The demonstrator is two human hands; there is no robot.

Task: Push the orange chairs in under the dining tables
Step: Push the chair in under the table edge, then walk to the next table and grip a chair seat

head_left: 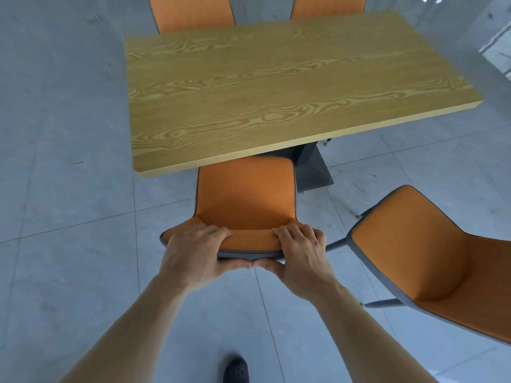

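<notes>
2 hands (pixel 246 252) gripping orange chair (pixel 244 197) backrest

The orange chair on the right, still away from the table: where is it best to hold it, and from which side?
Probably the top edge of the right chair's backrest, from behind, as both hands grip the middle chair. Its seat faces left, so turn it toward the table first.
</notes>
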